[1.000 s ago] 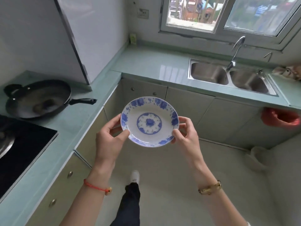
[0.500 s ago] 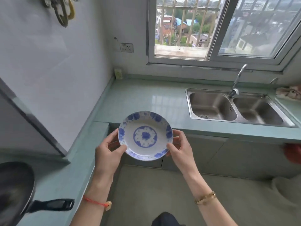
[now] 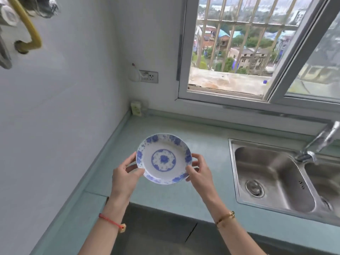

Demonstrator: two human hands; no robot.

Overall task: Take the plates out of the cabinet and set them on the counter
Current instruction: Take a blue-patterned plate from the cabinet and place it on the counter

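- Left hand (image 3: 125,176) gripping plate (image 3: 164,158) at its left rim, thumb on top near the front edge, fingers curled under.
- Right hand (image 3: 199,170) gripping plate's right rim, thumb on front-right edge, fingers behind/under.
- Both forearms reaching fwd from bottom of frame; red cord bracelet (image 3: 112,222) on left wrist, gold bangle (image 3: 225,217) on right.
- Plate white w/ blue floral rim + blue centre medallion, tilted a bit toward camera, held over counter (image 3: 206,183); can't tell if touching it.
- Counter pale green, L-shaped; plate over the corner stretch, left of sink (image 3: 276,177).
- Steel double sink w/ tap (image 3: 318,142) at its back-right.
- Beyond sink: barred window (image 3: 239,46), part open; wall socket (image 3: 149,76) left of window.
- Yellow pipe (image 3: 31,32) high on wall, far left of sink.
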